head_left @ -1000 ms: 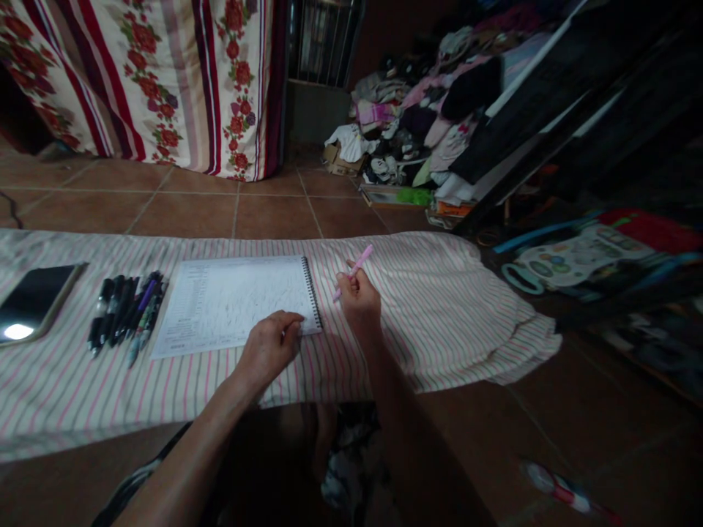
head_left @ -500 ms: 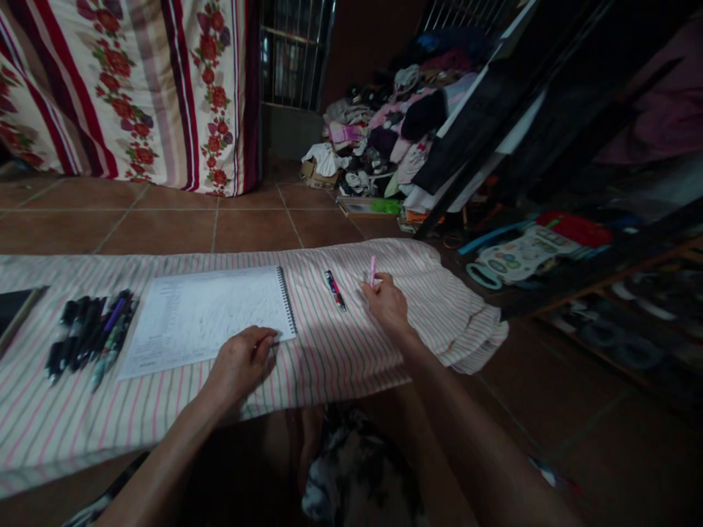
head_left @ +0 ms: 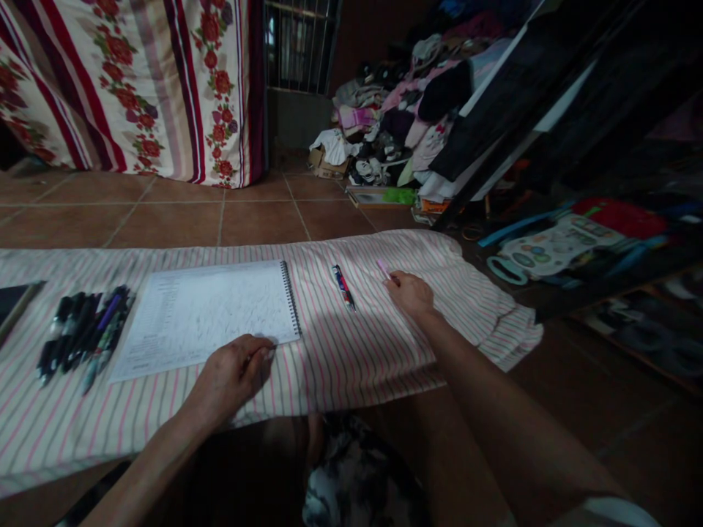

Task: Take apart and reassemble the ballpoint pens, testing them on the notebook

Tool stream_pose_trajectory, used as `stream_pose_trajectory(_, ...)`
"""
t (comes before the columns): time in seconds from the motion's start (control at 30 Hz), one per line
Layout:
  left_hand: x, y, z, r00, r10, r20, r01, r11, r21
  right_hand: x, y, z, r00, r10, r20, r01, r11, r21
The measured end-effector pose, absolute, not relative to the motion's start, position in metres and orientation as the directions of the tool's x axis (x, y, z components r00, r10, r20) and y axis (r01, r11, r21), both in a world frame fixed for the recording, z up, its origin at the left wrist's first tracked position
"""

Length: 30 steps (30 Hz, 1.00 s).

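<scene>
1. Pink pen sits in the right hand: the grip is closed around its shaft, with only the slim end showing past the fingers, slanting up and to the left.
2. Left hand rests loosely curled, its fingers at the lower edge of the spiral notebook. Nothing shows in this grip, though the curl hides the palm, so whether it holds anything small cannot be told.
3. That notebook lies flat on a pink-and-grey striped cloth, its wire binding along the right side and its page covered in faint marks.
4. Red-and-blue pen lies on the cloth between the notebook and the right hand.
5. Dark pens lie bunched side by side to the left of the notebook, and a dark phone sits at the cloth's far left edge.
6. Beyond the cloth are terracotta floor tiles, a floral striped curtain, a heap of clothes and a toy panel.
</scene>
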<state>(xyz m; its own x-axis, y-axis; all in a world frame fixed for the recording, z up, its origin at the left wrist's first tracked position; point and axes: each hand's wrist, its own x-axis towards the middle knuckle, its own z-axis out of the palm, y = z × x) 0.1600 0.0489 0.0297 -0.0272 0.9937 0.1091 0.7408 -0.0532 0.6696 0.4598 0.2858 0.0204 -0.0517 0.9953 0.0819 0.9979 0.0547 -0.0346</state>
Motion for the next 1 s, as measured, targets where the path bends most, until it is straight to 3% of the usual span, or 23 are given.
stream_pose_trajectory(0.43,0.160,0.045,0.036,0.025,0.995,0.095,0.759,-0.080,0.646,0.445,0.286,0.013,-0.094,0.991,0.101,0.995,0.096,-0.018)
stream_pose_trajectory(0.57,0.156,0.040,0.039,0.016,0.996,0.086,0.760,-0.068,0.646,0.443,0.279,0.014,-0.105,0.970,0.219,0.991,0.120,-0.056)
stream_pose_trajectory(0.77,0.139,0.033,0.037,-0.074,0.992,0.107,0.784,-0.009,0.621,0.408,0.252,0.028,-0.149,0.883,0.446,0.894,0.313,-0.321)
stream_pose_trajectory(0.9,0.119,0.027,0.033,-0.151,0.961,0.233,0.825,-0.007,0.566,0.358,0.215,0.043,-0.123,0.877,0.464,0.756,0.386,-0.528)
stream_pose_trajectory(1.0,0.098,0.019,0.032,-0.216,0.912,0.349,0.884,0.031,0.466,0.313,0.180,0.045,-0.098,0.896,0.434,0.544,0.413,-0.730)
